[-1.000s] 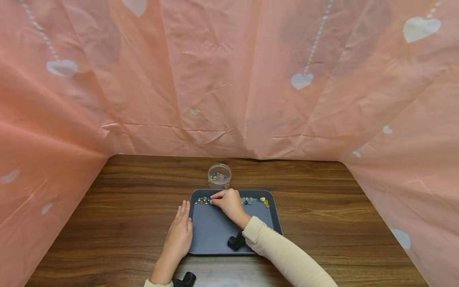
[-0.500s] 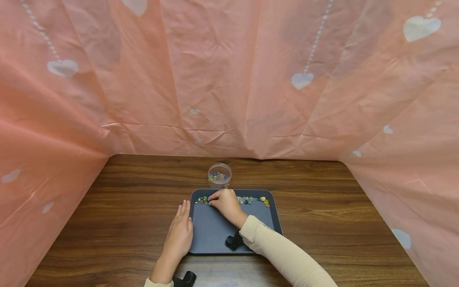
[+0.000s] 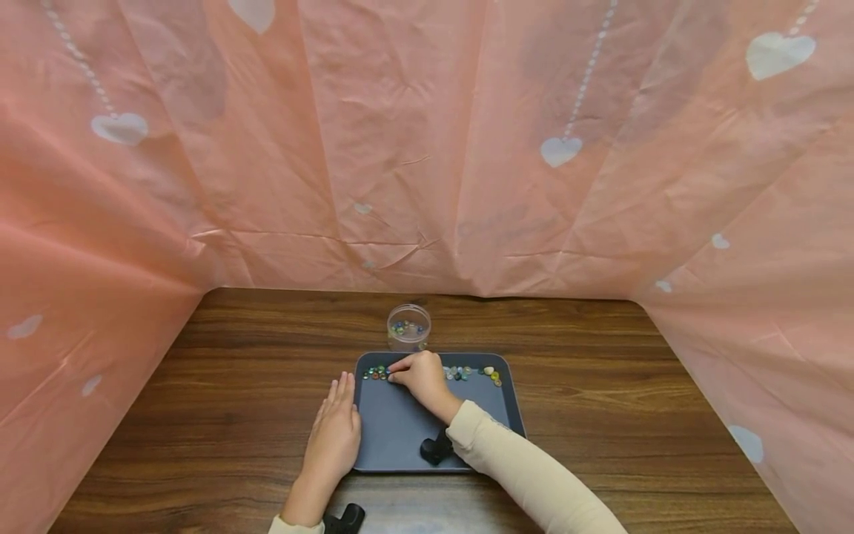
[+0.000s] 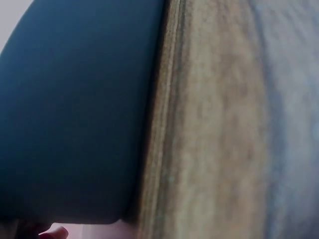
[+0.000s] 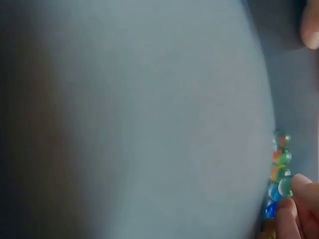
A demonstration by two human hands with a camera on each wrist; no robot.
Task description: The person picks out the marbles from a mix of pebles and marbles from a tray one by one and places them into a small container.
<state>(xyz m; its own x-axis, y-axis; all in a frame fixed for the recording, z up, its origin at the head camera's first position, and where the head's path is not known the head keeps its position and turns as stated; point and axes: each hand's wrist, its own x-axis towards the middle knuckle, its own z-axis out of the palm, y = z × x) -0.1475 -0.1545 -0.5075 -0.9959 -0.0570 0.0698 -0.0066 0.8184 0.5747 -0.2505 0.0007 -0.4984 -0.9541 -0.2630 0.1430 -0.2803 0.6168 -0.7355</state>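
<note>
My left hand (image 3: pixel 333 436) lies with straight fingers along the left rim of a dark grey tray (image 3: pixel 400 430). Over the tray's far side, my right hand (image 3: pixel 424 377) has thumb and finger brought together at a row of glass marbles (image 3: pixel 375 373). Up close in the right wrist view, the fingertips pinch a clear greenish marble (image 5: pixel 285 186) beside blue, yellow and orange-green ones. Right of this hand, more marbles (image 3: pixel 459 373) line the far edge, ending in yellow ones (image 3: pixel 495 377) near the corner. The hand hides the middle of the row.
Behind the tray stands a clear round tub (image 3: pixel 408 328) with several marbles inside. A brown wooden table (image 3: pixel 600 386) carries everything. Pink sheeting (image 3: pixel 427 148) with white hearts encloses the back and both sides. Black wrist devices (image 3: pixel 437 448) sit at both wrists.
My right hand has shifted very slightly left along the row, uncovering a bit more of the marbles to its right. My left hand stays at the tray's rim.
</note>
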